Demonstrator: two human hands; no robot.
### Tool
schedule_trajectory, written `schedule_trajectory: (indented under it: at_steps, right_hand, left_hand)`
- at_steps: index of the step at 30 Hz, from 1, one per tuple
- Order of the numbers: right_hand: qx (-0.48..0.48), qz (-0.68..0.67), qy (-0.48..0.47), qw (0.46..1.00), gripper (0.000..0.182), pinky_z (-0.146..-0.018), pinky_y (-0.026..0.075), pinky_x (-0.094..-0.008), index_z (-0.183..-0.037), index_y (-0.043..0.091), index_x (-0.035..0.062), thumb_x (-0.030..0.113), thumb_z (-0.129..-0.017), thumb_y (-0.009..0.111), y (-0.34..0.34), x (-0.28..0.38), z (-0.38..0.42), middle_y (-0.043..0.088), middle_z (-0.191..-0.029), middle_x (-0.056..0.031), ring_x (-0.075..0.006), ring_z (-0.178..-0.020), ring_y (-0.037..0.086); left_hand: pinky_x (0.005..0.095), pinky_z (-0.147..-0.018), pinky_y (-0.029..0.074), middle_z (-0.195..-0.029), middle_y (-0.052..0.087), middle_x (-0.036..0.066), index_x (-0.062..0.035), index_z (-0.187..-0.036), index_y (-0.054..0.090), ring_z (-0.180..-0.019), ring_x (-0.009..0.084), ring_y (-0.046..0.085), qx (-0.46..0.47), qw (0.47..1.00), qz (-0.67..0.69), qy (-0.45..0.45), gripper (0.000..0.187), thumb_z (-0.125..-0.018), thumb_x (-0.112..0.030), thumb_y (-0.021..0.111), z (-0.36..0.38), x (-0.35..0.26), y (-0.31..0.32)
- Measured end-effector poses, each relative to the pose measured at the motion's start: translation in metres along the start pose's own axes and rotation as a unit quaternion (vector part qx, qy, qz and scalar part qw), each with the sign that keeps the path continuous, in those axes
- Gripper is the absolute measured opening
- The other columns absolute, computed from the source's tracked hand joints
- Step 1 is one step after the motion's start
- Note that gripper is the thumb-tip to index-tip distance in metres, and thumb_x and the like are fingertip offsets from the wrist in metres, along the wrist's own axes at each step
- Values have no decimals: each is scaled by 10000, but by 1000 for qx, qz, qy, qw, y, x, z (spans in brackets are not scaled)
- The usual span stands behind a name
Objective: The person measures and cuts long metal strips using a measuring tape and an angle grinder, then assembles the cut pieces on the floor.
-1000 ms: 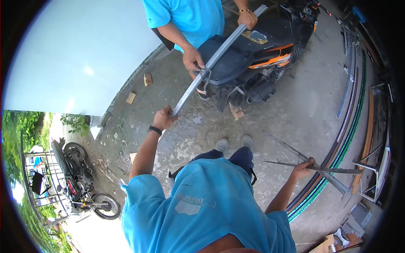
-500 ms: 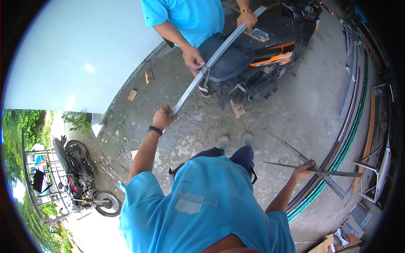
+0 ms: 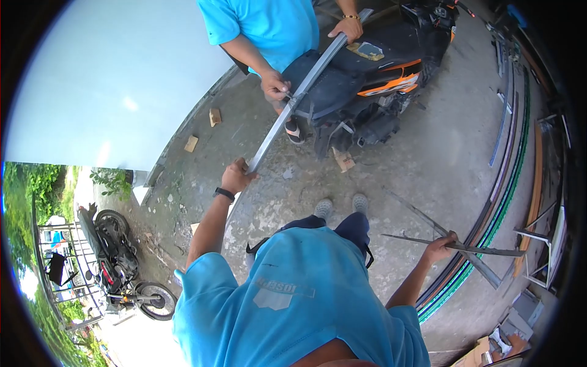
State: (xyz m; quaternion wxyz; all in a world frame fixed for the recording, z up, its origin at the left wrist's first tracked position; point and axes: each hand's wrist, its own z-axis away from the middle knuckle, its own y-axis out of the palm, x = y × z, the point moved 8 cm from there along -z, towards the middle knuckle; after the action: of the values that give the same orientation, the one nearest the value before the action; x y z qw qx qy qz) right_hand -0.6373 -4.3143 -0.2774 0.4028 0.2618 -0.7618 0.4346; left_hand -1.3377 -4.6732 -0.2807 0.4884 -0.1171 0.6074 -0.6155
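My left hand (image 3: 237, 176), with a dark band on its wrist, is closed around the near end of a long silvery metal bar (image 3: 269, 139). The bar slants up and away over the seat of a black and orange motor scooter (image 3: 391, 79). A co-worker in a blue shirt has one hand (image 3: 347, 28) on the bar's far part and the other hand (image 3: 276, 85) at a strip tied around its middle. Off to the right, my right hand (image 3: 439, 247) grips dark, thin metal strips (image 3: 489, 251) where they cross.
Long rods and strips (image 3: 489, 231) lie along the floor at right, beside metal frames (image 3: 541, 244). Wooden blocks (image 3: 343, 160) are on the concrete near the scooter. A motorcycle (image 3: 116, 257) stands at left, and a white wall (image 3: 122, 79) rises at upper left.
The co-worker's nearer hand has lifted slightly off the bar at the tied strip. Their farther hand has shifted a little left along with the bar. My hands keep their grips.
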Motion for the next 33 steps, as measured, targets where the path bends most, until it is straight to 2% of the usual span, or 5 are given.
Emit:
schedule_trajectory:
  at_steps: [6,15,22,30,33]
  right_hand:
    - [-14,3,-60,998,422,-887,511,-409,-1102,656,-70,322,-1101,500,-4,-4,1,678,-1028,-181,-262,-948,620]
    - [-24,10,-63,998,447,-892,519,-440,-1089,668,-80,327,-1100,484,-13,-1,6,683,-1041,-229,-327,-968,651]
    - [3,40,6,999,508,-965,507,-442,-1152,669,-50,420,-1085,488,-19,12,18,693,-1157,-246,-355,-1103,657]
    - [12,54,69,996,540,-961,510,-438,-1203,697,-27,453,-1077,485,-31,25,36,701,-1197,-256,-373,-1130,663]
    - [16,22,8,1000,532,-962,510,-443,-1191,694,-43,433,-1082,484,-32,-3,33,702,-1192,-258,-376,-1135,662]
  left_hand:
    - [437,-740,536,-868,714,171,-26,-918,647,-845,365,699,24,999,-27,-7,485,-672,-343,920,7,-1,-3]
    - [456,-727,524,-836,695,150,-46,-911,629,-827,368,687,35,999,-40,-10,469,-671,-332,914,39,31,1]
    - [459,-734,518,-859,683,140,-56,-921,588,-845,364,681,44,997,-55,18,456,-688,-290,902,75,62,4]
    - [455,-739,531,-878,683,153,-60,-949,572,-855,370,687,71,996,-36,-31,444,-721,-273,888,182,127,18]
    - [461,-742,531,-879,686,153,-61,-968,560,-860,381,687,48,998,-4,-34,445,-744,-275,879,218,139,27]
